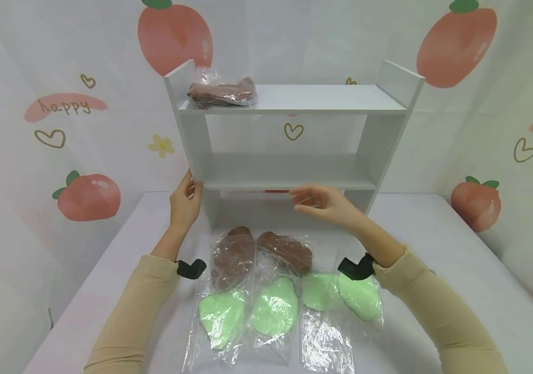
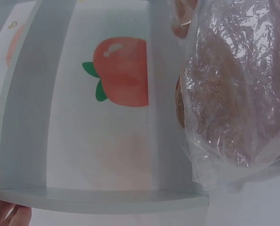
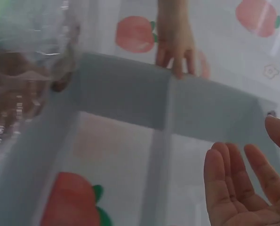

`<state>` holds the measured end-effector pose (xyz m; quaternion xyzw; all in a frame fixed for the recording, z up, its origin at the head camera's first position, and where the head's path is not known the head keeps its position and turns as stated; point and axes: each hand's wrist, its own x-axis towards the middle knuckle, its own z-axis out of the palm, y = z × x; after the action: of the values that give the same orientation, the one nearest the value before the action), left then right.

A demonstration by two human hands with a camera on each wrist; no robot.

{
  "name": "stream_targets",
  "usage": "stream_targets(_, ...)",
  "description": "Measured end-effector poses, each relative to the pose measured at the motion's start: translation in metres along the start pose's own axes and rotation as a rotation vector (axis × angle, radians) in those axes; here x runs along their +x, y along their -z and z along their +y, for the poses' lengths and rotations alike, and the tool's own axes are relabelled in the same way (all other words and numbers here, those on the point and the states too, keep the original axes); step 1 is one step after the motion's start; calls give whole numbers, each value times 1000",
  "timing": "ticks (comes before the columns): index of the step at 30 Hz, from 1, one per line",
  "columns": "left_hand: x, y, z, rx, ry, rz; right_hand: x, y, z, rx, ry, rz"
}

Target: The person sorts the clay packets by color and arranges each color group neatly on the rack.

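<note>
A white shelf unit (image 1: 290, 171) stands on the table. My left hand (image 1: 185, 202) holds its left side panel near the middle board, and in the left wrist view the thumb and fingers lie on either side of the panel's edge. My right hand (image 1: 320, 202) hovers in front of the middle board with its fingers loosely extended, holding nothing. On the top board, at the left end, lies a clear plastic bag with a soft brown item (image 1: 223, 94). More clear bags lie flat on the table before the unit, with brown items (image 1: 234, 259) and light green items (image 1: 274, 307) inside.
The white table (image 1: 435, 291) extends to both sides of the shelf unit. Behind it hangs a pale curtain (image 1: 121, 31) printed with red fruit and hearts. The top board's raised right end (image 1: 399, 83) stands above its surface. Black straps (image 1: 357, 267) are on my wrists.
</note>
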<state>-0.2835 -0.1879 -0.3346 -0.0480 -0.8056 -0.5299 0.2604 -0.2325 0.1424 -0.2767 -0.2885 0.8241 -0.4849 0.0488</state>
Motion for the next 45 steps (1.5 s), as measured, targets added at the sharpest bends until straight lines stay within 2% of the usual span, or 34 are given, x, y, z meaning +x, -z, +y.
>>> stream_targets(9,0,0,2,0,7,-1,-10,-14,54,43,-123,22)
stream_targets(16,1,0,0,15,-6,8,-14,-22,81,75,-184,-5)
stream_targets(27,0,0,1,-20,16,-3,-17,-40,103,87,-275,-5)
stream_targets(35,0,-1,0,2,3,8,-18,-50,112,6,-314,-26)
stream_targets(45,-1,-1,0,1,11,4,-17,-61,113,-51,-338,-100)
